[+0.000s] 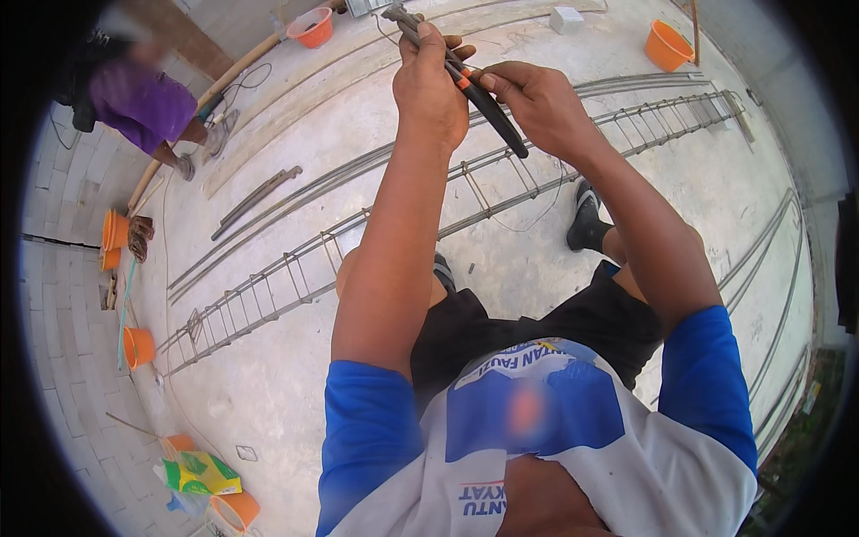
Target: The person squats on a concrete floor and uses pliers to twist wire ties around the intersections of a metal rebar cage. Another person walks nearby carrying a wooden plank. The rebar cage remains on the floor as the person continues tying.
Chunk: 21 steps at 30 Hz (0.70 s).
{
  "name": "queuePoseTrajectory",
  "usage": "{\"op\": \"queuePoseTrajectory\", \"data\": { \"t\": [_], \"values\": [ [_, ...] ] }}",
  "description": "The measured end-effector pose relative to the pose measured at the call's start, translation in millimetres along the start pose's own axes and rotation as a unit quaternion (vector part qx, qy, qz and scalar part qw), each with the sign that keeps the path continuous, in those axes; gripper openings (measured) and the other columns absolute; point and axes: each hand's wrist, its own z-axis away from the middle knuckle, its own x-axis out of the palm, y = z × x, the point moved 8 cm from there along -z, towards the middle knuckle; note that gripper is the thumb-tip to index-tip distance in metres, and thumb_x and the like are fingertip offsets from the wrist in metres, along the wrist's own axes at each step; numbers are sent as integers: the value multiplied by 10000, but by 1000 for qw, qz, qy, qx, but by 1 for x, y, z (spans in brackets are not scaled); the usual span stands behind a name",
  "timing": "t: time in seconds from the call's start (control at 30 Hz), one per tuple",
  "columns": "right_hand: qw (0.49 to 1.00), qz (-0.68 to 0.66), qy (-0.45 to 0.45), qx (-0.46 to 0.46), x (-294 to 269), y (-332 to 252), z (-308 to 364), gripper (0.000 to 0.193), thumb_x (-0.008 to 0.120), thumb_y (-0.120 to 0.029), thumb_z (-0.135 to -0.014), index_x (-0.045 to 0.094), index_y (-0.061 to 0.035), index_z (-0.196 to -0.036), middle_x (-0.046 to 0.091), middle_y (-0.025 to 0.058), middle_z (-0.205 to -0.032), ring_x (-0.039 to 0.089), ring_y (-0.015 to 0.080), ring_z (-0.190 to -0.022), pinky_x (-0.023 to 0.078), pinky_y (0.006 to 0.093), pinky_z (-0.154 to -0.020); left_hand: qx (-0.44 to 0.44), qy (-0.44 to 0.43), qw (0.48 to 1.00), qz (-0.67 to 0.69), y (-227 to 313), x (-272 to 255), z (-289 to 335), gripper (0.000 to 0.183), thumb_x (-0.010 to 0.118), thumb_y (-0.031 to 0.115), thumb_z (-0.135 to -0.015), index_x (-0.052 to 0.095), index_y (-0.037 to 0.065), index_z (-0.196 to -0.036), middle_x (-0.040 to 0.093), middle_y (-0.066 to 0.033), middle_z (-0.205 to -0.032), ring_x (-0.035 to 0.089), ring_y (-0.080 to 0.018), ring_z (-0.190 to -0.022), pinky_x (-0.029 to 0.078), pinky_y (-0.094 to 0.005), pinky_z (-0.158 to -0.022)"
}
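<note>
My left hand (434,94) is closed around a pair of pincers (494,115) near their metal jaws, which point up and away from me. The black handles with orange bands slant down toward my right hand (541,106). Its thumb and forefinger pinch together right beside the handles; what lies between them is too small to make out. A thin wire (539,215) loops below my right hand. Another fine wire (386,29) curves by the jaws. Beneath both hands, a long rebar cage (286,273) with square stirrups lies across the floor.
Loose steel bars (295,215) lie beyond the cage, and more bars (761,242) at the right. Orange buckets (669,46) stand around the edges. Another person in purple shorts (143,103) is at the far left. A green-yellow sack (201,473) lies near left.
</note>
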Motion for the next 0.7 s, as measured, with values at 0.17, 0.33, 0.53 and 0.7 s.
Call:
{"op": "queuePoseTrajectory", "data": {
  "t": [0.17,0.33,0.53,0.7],
  "values": [
    [995,-6,38,93,-3,71,6,353,513,-276,-965,651,13,-1114,614,68,-740,538,120,-690,439,286,-638,-188,37,967,-168,-85,-8,19,834,533,734,-808,418,27,-1236,445,-73,-927,413,-149,-755,423,-324,-594],
    [986,-62,57,146,-18,158,26,332,527,-254,-943,667,35,-1027,545,25,-693,462,102,-645,386,272,-590,-350,121,911,-183,-194,-84,46,420,552,180,-901,451,68,-1293,444,-62,-992,449,-196,-844,447,-419,-700],
    [962,-29,-56,268,-2,237,92,338,580,-239,-852,644,74,-963,660,228,-905,627,326,-849,459,390,-783,-287,200,743,-570,-264,-242,46,414,532,144,-853,395,-70,-1181,509,-307,-1178,579,-449,-1037,484,-502,-852],
    [960,-69,-55,264,23,275,105,309,582,-225,-875,640,72,-936,658,221,-874,630,309,-843,463,378,-794,-260,219,715,-611,-258,-238,49,510,613,156,-844,347,-16,-1244,442,-327,-1237,582,-448,-1020,488,-489,-880]
  ]
}}
